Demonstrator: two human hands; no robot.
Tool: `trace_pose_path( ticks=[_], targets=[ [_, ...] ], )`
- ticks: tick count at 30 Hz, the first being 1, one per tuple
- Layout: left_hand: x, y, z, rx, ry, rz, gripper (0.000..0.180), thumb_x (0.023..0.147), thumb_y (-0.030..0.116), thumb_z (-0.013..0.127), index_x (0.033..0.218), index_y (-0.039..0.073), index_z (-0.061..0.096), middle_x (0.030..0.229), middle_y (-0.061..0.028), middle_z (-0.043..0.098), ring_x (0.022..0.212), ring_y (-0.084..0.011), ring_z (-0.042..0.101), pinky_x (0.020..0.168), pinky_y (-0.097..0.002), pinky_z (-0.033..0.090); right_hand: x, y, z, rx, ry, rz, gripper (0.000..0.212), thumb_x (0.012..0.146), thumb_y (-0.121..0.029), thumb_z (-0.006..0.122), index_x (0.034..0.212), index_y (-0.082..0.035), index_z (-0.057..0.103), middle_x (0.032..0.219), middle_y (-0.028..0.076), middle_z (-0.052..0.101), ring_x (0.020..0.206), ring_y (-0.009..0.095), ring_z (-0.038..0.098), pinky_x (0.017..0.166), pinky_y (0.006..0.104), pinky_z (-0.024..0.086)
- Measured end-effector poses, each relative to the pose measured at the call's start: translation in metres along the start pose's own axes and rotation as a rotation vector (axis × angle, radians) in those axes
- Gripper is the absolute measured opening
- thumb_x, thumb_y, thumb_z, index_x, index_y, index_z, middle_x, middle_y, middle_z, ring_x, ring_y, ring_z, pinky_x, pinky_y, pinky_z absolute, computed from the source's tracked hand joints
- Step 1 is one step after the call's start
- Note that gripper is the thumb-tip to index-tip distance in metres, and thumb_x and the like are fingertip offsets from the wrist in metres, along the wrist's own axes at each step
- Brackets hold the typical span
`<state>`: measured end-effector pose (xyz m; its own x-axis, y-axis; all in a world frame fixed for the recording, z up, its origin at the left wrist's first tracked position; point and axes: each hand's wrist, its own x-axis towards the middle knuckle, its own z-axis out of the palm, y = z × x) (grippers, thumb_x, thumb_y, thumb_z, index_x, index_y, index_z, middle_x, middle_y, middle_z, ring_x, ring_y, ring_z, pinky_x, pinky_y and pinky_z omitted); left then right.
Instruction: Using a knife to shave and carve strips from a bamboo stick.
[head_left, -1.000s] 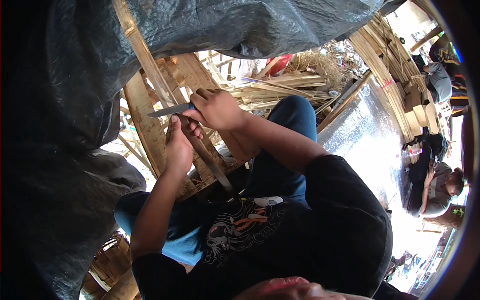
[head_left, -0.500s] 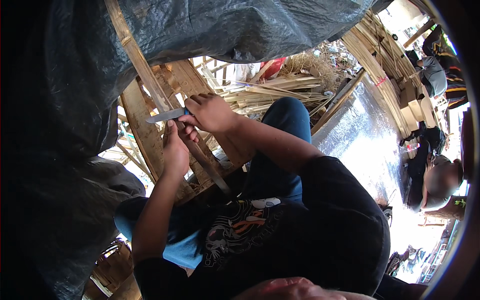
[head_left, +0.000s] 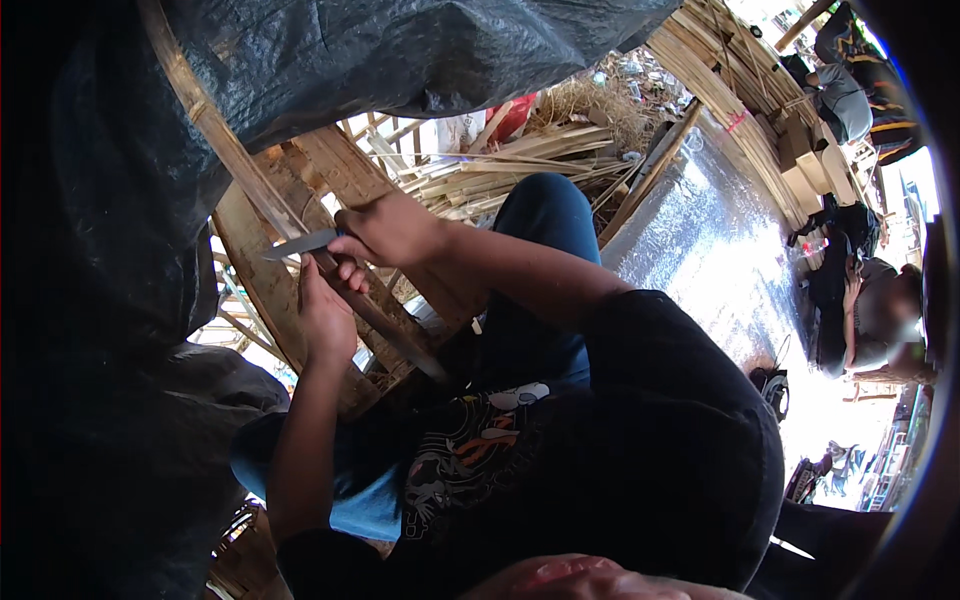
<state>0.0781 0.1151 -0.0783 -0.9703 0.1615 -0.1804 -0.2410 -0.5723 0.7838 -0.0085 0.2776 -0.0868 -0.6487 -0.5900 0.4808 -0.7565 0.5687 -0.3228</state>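
My right hand [head_left: 388,228] is closed around the handle of a knife [head_left: 298,245], whose blade points left and lies across a long bamboo strip [head_left: 205,115]. Fingers of my left hand [head_left: 326,308] wrap the same strip just below the blade, the thumb up against the knife's near edge. The strip slants from the upper left down toward my lap, and its lower end [head_left: 405,345] is blurred. Beneath it stand worn wooden boards [head_left: 245,235], between my knees. Most of the knife handle is hidden by my right hand.
A dark plastic tarp [head_left: 400,60] hangs ahead and on the left. Beyond my right knee lies a pile of split bamboo [head_left: 520,170]. Shiny silver sheeting [head_left: 690,220] covers ground to the right, beside long bundled strips [head_left: 735,115]. Another person [head_left: 880,310] sits at far right.
The whole view has shifted and turned slightly, so things sit farther left in it. Both hands keep their grips, with the knife still across the bamboo strip.
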Motion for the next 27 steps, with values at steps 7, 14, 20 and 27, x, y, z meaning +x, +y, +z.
trace_pose_path(
  ticks=[7, 14, 20, 27],
  targets=[
    [0.001, 0.0, -0.006, -0.07, -0.061, -0.024, 0.035, 0.102, 0.044, 0.035, 0.112, 0.011, 0.043, 0.082, -0.0011, 0.04, 0.075, -0.0146, 0.041, 0.074, -0.0316, 0.036, 0.002, -0.003, 0.002, -0.012, 0.067, 0.066, 0.047, 0.098, -0.049, 0.046, 0.087, -0.004, 0.059, 0.062, 0.016, 0.06, 0.056, 0.038, 0.062, 0.051, 0.0474, 0.048],
    [0.007, -0.004, -0.005, -0.072, -0.043, -0.05, 0.035, 0.102, 0.044, 0.032, 0.108, 0.012, 0.045, 0.08, -0.0005, 0.04, 0.074, -0.0142, 0.041, 0.072, -0.0316, 0.036, 0.01, 0.003, 0.005, 0.028, 0.06, 0.133, 0.052, 0.097, -0.052, 0.046, 0.087, -0.003, 0.061, 0.06, 0.017, 0.061, 0.054, 0.038, 0.063, 0.051, 0.0467, 0.049],
    [0.002, -0.003, 0.006, -0.033, 0.084, 0.038, 0.037, 0.104, 0.042, 0.028, 0.1, 0.011, 0.049, 0.081, 0.0006, 0.045, 0.073, -0.0117, 0.043, 0.068, -0.0314, 0.038, 0.001, -0.014, -0.018, 0.045, 0.01, -0.055, 0.051, 0.096, -0.053, 0.046, 0.081, -0.006, 0.061, 0.058, 0.014, 0.06, 0.052, 0.036, 0.062, 0.05, 0.0452, 0.049],
    [0.01, -0.011, -0.002, -0.045, 0.005, -0.032, 0.035, 0.105, 0.039, 0.032, 0.1, 0.011, 0.052, 0.074, 0.0039, 0.046, 0.062, -0.0053, 0.04, 0.057, -0.0239, 0.036, 0.001, -0.02, -0.019, 0.117, -0.044, 0.123, 0.043, 0.096, -0.047, 0.05, 0.086, -0.006, 0.057, 0.071, 0.016, 0.062, 0.059, 0.033, 0.063, 0.048, 0.0432, 0.045]
  ],
)
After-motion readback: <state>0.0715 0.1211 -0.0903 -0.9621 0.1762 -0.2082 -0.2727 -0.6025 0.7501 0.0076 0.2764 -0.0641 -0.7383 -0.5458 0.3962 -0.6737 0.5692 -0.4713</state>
